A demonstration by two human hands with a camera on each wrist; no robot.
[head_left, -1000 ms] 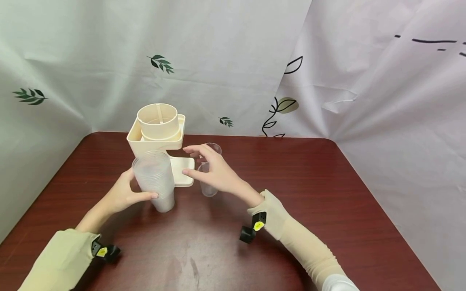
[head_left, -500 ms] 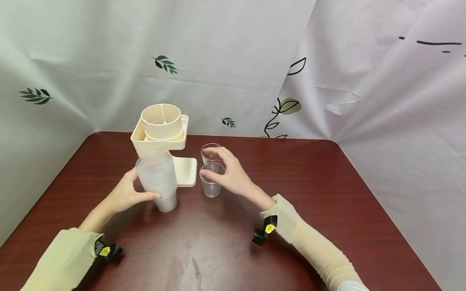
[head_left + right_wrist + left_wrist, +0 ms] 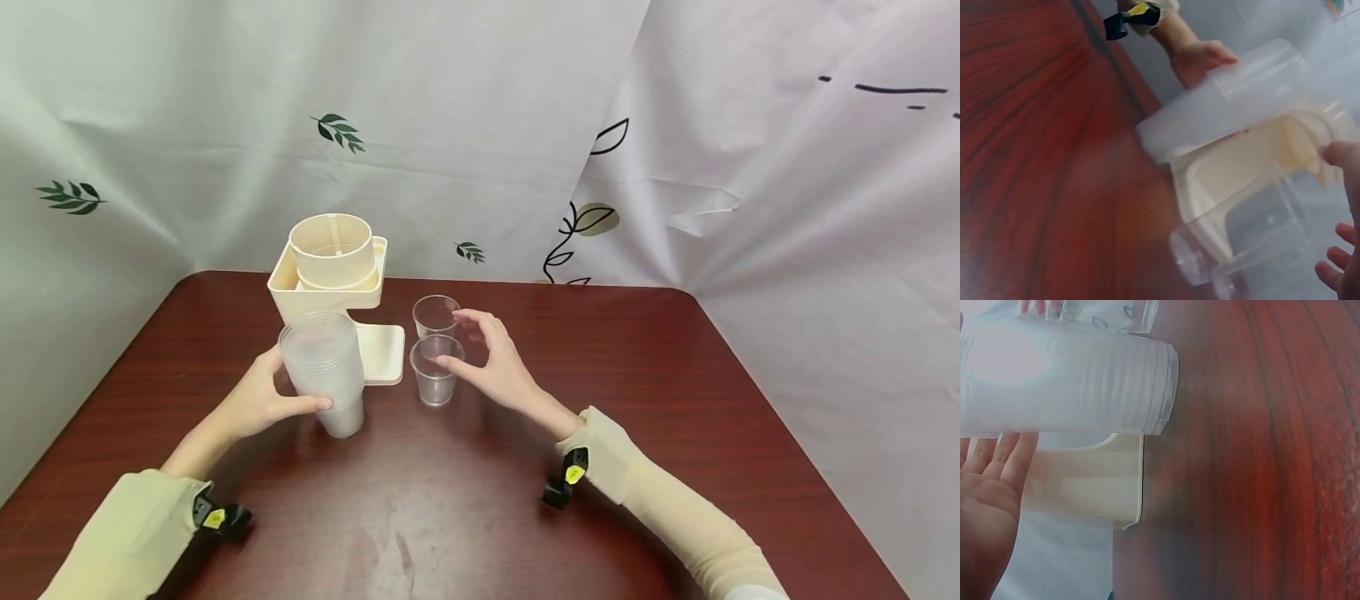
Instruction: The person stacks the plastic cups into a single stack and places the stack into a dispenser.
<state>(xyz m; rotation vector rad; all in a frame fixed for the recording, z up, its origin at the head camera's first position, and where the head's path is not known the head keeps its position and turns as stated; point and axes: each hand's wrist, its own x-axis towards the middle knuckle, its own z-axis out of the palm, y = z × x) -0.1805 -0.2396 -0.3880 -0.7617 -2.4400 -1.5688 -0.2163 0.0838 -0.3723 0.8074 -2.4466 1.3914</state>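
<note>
My left hand grips a tall stack of nested clear plastic cups, thumb across the near side. In the left wrist view the stack lies across the top, with the palm and fingers along its side. Right of the stack, two single clear cups stand upright on the table, a nearer cup and a farther cup behind it. My right hand is at their right side, fingers spread and bent, thumb overlapping the nearer cup's rim; nothing is held in it.
Behind the stack stands a cream dispenser with a round holder on top and a flat base plate reaching right. The dark red wooden table ends at a white patterned curtain behind it.
My right hand has drawn back to the right, from over the base plate and past the two cups, which now show more fully. The left hand still holds the stack in place.
</note>
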